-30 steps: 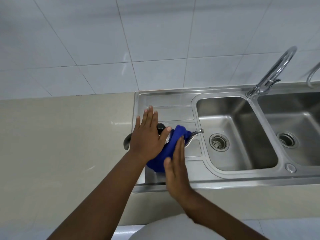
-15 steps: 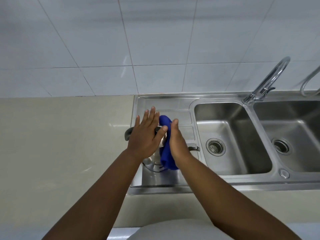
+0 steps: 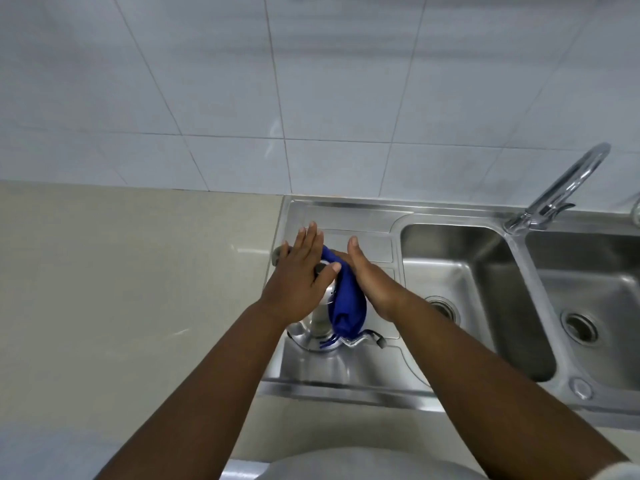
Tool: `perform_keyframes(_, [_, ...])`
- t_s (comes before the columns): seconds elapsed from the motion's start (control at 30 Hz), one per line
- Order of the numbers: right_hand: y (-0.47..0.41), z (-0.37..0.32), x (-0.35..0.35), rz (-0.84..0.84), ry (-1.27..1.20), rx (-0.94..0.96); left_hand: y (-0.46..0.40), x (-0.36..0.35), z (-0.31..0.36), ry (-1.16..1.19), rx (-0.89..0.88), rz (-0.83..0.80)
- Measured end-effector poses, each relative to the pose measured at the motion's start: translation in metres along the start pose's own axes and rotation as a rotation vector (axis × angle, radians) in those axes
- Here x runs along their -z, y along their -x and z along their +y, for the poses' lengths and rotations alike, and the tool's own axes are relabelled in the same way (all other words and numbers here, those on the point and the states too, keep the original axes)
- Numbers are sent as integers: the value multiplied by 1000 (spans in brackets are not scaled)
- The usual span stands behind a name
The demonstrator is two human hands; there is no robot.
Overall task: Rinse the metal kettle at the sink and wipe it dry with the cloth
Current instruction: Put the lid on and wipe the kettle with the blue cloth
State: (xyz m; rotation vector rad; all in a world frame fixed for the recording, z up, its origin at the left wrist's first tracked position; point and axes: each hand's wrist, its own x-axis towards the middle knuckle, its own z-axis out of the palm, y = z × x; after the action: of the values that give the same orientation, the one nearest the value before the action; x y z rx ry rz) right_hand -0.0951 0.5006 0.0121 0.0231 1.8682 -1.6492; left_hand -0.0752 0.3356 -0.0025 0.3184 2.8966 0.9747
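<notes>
The shiny round metal kettle stood upright on the steel sink's draining board, between both hands: left hand flat on its top, right hand pressing the blue cloth against its basin-facing side.

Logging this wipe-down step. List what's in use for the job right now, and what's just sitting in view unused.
In use:
metal kettle on the draining board
blue cloth, pressed to the kettle
left hand, steadying the kettle
right hand, pressing the cloth

Unused:
tap, no water running
left basin
right basin
counter
</notes>
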Motion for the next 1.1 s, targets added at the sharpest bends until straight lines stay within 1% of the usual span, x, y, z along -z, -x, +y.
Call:
perform_keyframes(0.1, [-2, 34, -10, 92, -115, -16, -2, 6, -1, 56, -37, -61])
perform_keyframes(0.17, [4, 54, -18, 144, -205, -30, -3, 8, 1, -4, -27, -49])
perform_keyframes(0.27, [15, 79, -29, 127, -325, -8, -1, 6, 6, -210, 38, 13])
perform_keyframes(0.33, [29, 86, -36, 58, -379, 8, 3, 0, 10, -208, 110, 72])
perform_keyframes(0.37, [35, 88, -38, 68, -321, 28, 4, -2, 12, -191, 144, 103])
perform_keyframes(0.4, [42, 87, -39, 86, -192, 112, 5, -4, 13, -176, 178, 126])
perform_keyframes(0.47, [52, 77, -40, 97, 87, 396, 7, -7, 14, -139, 237, 145])
perform_keyframes(0.5, [47, 79, -35, 86, 174, 489, 8, -8, 14, -114, 254, 145])
perform_keyframes(0.53, [36, 79, -28, 81, 212, 513, 9, -8, 14, -99, 257, 138])
perform_keyframes(0.57, [21, 81, -19, 90, 227, 512, 9, -7, 14, -98, 250, 128])
perform_keyframes(0.6, [5, 81, -13, 78, 218, 457, 9, -7, 14, -111, 240, 117])
perform_keyframes(0.73, [-24, 97, -1, -33, -141, 143, 9, -3, 11, -217, 236, 73])
perform_keyframes(0.8, [-9, 98, -7, -60, -199, 90, 9, -2, 11, -266, 241, 54])
perform_keyframes(0.83, [1, 96, -9, -48, -169, 119, 9, -1, 11, -281, 241, 45])
perform_keyframes(0.9, [22, 102, -17, -14, -88, 98, 9, 1, 11, -313, 229, 34])
perform_keyframes(0.93, [36, 101, -22, 3, -39, 181, 8, 1, 10, -323, 221, 33])
perform_keyframes(1.0, [52, 96, -31, 0, 128, 475, 8, 3, 10, -319, 212, 33])
perform_keyframes(1.03, [47, 98, -29, -8, 171, 591, 8, 3, 10, -306, 207, 29])
perform_keyframes(1.07, [34, 97, -25, 12, 198, 641, 8, 3, 10, -288, 198, 27])
perform_keyframes(1.1, [19, 88, -22, 25, 206, 645, 8, 4, 9, -268, 185, 28])
